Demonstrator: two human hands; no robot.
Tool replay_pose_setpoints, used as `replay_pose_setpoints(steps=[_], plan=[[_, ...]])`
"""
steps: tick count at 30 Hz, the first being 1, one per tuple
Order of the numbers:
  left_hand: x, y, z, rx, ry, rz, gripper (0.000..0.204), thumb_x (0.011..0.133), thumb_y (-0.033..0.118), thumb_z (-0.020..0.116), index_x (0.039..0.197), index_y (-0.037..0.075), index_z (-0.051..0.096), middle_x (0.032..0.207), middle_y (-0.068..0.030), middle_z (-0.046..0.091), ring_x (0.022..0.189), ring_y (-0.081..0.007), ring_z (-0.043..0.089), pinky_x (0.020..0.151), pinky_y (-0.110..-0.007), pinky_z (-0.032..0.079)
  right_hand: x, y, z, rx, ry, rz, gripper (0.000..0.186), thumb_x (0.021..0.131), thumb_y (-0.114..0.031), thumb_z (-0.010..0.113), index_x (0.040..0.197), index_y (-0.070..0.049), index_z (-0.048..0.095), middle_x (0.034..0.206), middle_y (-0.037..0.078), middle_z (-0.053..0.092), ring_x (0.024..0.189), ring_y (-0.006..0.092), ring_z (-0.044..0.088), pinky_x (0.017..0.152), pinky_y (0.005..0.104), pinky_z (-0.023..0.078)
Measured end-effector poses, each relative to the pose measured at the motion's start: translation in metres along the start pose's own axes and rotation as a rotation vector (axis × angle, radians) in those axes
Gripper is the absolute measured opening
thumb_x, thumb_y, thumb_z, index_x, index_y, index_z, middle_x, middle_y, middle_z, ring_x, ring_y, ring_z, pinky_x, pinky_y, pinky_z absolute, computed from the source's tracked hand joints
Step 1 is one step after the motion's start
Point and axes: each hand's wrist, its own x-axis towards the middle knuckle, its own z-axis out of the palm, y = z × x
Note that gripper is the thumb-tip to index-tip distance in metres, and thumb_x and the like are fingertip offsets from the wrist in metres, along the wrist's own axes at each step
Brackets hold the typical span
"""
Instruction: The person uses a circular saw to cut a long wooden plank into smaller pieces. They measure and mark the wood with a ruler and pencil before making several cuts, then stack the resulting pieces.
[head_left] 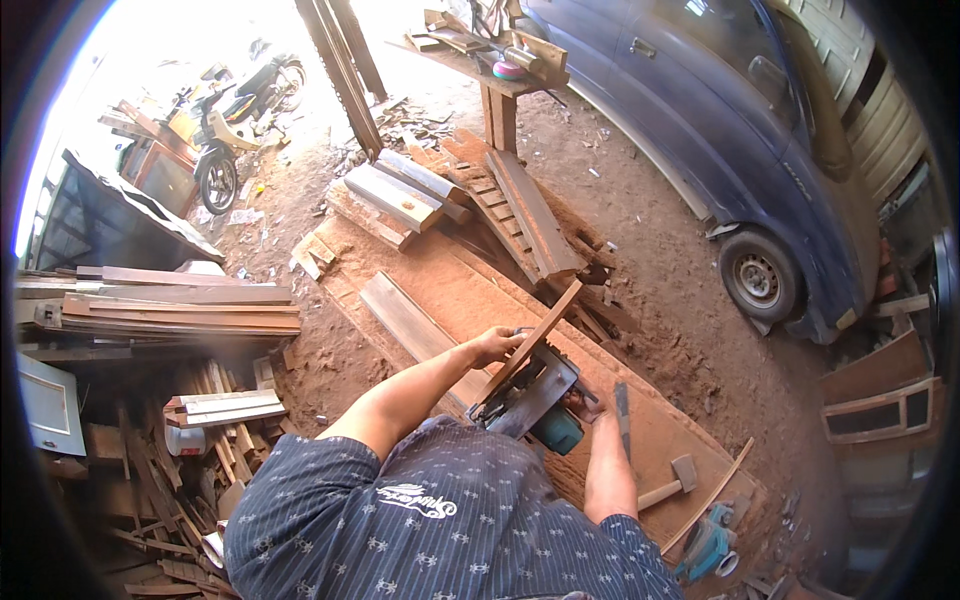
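1. A dark blue van (690,130) stands at the upper right, its near front wheel on the dirt floor, well apart from the work.
2. The low counter (462,278), coated in reddish sawdust, runs diagonally from upper left to lower right in front of the person, carrying timber and tools.
3. A motorbike (232,130) is parked at the upper left, in bright light.
4. A stack of long boards (185,303) lies at the left, apart from the counter.
5. A broad plank (420,325) lies along the counter, its near end hidden behind the left forearm.
6. The power saw (540,397), with a flat grey metal plate and a teal motor housing, is tilted over the counter, close to the person's chest, between the two hands.
7. A narrow wooden strip (548,325) slants up and away at the saw's left side; its lower end meets the tool.
8. A mallet (668,486) lies on the counter, right of the right forearm; a flat dark bar (623,420) lies nearer that wrist.
9. The left hand (493,347) is closed on the strip's left side, some fingertips hidden.
10. The right hand (582,405) has its fingers curled around the saw's right side, partly covered by the tool.
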Motion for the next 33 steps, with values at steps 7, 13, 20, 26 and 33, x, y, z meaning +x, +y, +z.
replay_pose_setpoints(steps=[7,13,20,26,33], plan=[[0.001,-0.003,0.001,-0.038,0.024,0.031,0.041,0.101,0.043,0.062,0.119,0.007,0.067,0.104,-0.0039,0.068,0.092,-0.0134,0.061,0.077,-0.032,0.052,0.009,0.003,0.005,0.091,-0.124,0.061,0.041,0.1,-0.035,0.057,0.127,-0.005,0.063,0.113,0.01,0.071,0.1,0.0229,0.067,0.09,0.0401,0.054],[0.006,-0.012,-0.003,-0.026,0.024,0.016,0.045,0.102,0.044,0.06,0.125,0.006,0.067,0.11,-0.0065,0.07,0.1,-0.0166,0.063,0.083,-0.034,0.053,-0.018,0.01,0.039,0.033,0.079,-0.042,0.043,0.101,-0.041,0.053,0.122,-0.006,0.066,0.111,0.009,0.072,0.098,0.0217,0.067,0.088,0.0374,0.054],[0.006,-0.007,0.002,-0.027,0.006,0.022,0.045,0.102,0.043,0.059,0.125,0.005,0.067,0.111,-0.0069,0.07,0.101,-0.017,0.064,0.083,-0.034,0.054,-0.009,-0.003,0.018,0.037,0.018,0.008,0.044,0.101,-0.04,0.054,0.126,-0.005,0.064,0.115,0.011,0.07,0.103,0.0235,0.066,0.092,0.0388,0.053],[0.001,0.0,0.008,-0.004,0.016,0.029,0.047,0.101,0.045,0.06,0.124,0.005,0.067,0.113,-0.0075,0.068,0.104,-0.017,0.062,0.085,-0.035,0.054,-0.009,-0.002,0.019,0.104,-0.094,0.044,0.045,0.101,-0.039,0.054,0.129,-0.004,0.062,0.119,0.012,0.069,0.106,0.0251,0.066,0.096,0.04,0.052],[-0.002,-0.001,0.006,-0.017,0.017,0.003,0.05,0.1,0.048,0.062,0.127,0.005,0.066,0.113,-0.0072,0.067,0.101,-0.0183,0.061,0.088,-0.038,0.053,-0.022,0.006,0.021,0.066,-0.059,0.015,0.047,0.101,-0.037,0.057,0.133,-0.004,0.06,0.125,0.012,0.068,0.113,0.0265,0.064,0.102,0.0419,0.05]])
